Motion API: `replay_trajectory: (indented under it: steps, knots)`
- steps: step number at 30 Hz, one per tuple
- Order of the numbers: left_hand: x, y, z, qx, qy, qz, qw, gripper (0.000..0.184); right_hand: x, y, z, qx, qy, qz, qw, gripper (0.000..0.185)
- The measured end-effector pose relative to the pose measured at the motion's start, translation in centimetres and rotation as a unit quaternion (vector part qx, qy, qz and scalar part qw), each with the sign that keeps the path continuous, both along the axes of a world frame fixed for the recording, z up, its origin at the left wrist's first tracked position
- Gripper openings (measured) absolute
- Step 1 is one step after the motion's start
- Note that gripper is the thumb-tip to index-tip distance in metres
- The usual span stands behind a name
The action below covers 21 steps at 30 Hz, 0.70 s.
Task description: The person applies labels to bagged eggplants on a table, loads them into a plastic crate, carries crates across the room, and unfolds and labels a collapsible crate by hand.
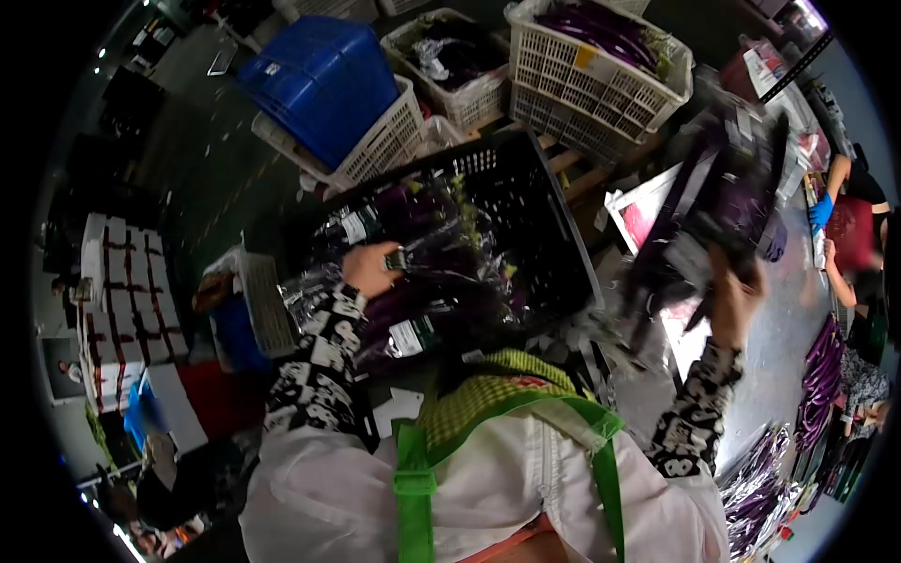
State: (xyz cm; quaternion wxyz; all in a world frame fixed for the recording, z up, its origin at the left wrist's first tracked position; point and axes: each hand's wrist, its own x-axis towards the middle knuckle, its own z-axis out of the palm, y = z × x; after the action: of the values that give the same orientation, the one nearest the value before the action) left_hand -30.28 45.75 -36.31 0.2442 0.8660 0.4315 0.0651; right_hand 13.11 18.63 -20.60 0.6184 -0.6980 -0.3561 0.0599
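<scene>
My left hand is over a black plastic crate. Its fingers are curled on the end of a bag of eggplants, and a small dark item shows at the fingers. More clear bags of long purple eggplants with white labels lie in the crate on either side of it, one bag nearer to me. To the right of the crate, my right hand grips bagged eggplants, held up above a metal table. Motion blurs this bundle, so how many bags it holds I cannot tell.
White crates of eggplants stand stacked beyond the black crate, beside a blue bin. Loose eggplants and bagged ones lie at right. A co-worker's blue-gloved hand is across the table. Stacked white boxes stand left.
</scene>
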Motion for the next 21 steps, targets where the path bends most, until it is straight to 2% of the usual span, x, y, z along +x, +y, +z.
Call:
replay_trajectory:
  steps: [2, 3, 4, 5, 6, 7, 8, 9, 10, 11, 12, 13, 14, 15, 17, 18, 19, 21]
  knots:
    - [0.6, -0.2, -0.1, 0.012, -0.009, -0.004, 1.000, 0.044, -4.9, 6.5, -0.8, 0.019, 0.068, 0.032, 0.997, 0.015]
    - [0.5, -0.4, 0.3, -0.006, 0.003, -0.002, 1.000, 0.048, -6.8, 9.3, -2.0, 0.032, 0.100, 0.080, 0.991, 0.016]
    - [0.2, -0.9, 0.9, 0.035, -0.045, -0.016, 0.998, 0.054, -7.0, 11.2, -5.0, 0.065, 0.131, 0.145, 0.979, 0.016]
    - [-0.3, -1.2, 1.8, 0.080, -0.096, -0.029, 0.992, 0.060, -8.3, 13.1, -6.1, -0.007, 0.048, 0.146, 0.988, 0.016]
    - [-1.1, -1.8, 3.4, 0.131, -0.071, -0.007, 0.989, 0.063, -9.4, 14.6, -6.9, -0.113, -0.120, 0.110, 0.980, 0.020]
    - [-2.1, -2.2, 4.7, 0.185, -0.047, 0.018, 0.981, 0.067, -9.9, 15.7, -9.3, -0.146, -0.187, 0.117, 0.964, 0.025]
    - [-3.2, -2.4, 4.6, 0.239, -0.036, 0.085, 0.967, 0.068, -10.7, 17.1, -11.6, -0.072, -0.217, 0.147, 0.962, 0.029]
    - [-5.0, -2.8, 3.9, 0.282, -0.022, 0.154, 0.947, 0.069, -11.6, 16.6, -12.5, -0.202, -0.205, 0.167, 0.943, 0.031]
    - [-6.7, -3.4, 2.7, 0.291, 0.010, 0.227, 0.929, 0.069, -12.0, 16.2, -15.6, -0.247, -0.206, 0.193, 0.927, 0.034]
    - [-8.3, -4.2, 0.9, 0.296, 0.043, 0.300, 0.906, 0.069, -13.0, 15.9, -18.3, -0.286, -0.254, 0.164, 0.909, 0.037]
    - [-10.2, -5.1, -2.4, 0.282, 0.031, 0.315, 0.906, 0.068, -13.3, 15.9, -20.2, -0.346, -0.202, 0.189, 0.896, 0.042]
    - [-11.3, -5.6, -4.8, 0.268, 0.020, 0.330, 0.905, 0.068, -13.3, 16.0, -21.5, -0.348, -0.184, 0.167, 0.904, 0.044]
    - [-11.1, -6.1, -3.9, 0.310, 0.027, 0.273, 0.910, 0.064, -12.1, 16.4, -24.1, -0.308, 0.026, 0.189, 0.932, 0.042]
    - [-10.8, -6.3, -3.8, 0.311, 0.027, 0.281, 0.908, 0.064, -10.7, 16.9, -25.8, -0.256, 0.235, 0.203, 0.915, 0.040]
    - [-10.0, -6.5, -3.2, 0.320, 0.047, 0.276, 0.905, 0.061, -9.4, 16.9, -23.5, -0.296, 0.321, 0.193, 0.879, 0.038]
    - [-9.3, -6.7, -2.3, 0.301, 0.054, 0.274, 0.912, 0.060, -9.5, 16.7, -22.4, -0.280, 0.344, 0.209, 0.872, 0.039]
    - [-9.2, -6.9, -1.6, 0.278, 0.081, 0.235, 0.928, 0.060, -8.9, 16.5, -22.6, -0.288, 0.345, 0.226, 0.864, 0.052]
    - [-8.8, -6.9, -5.9, 0.215, -0.076, 0.249, 0.941, 0.059, -10.2, 16.6, -21.0, -0.335, 0.314, 0.136, 0.878, 0.060]
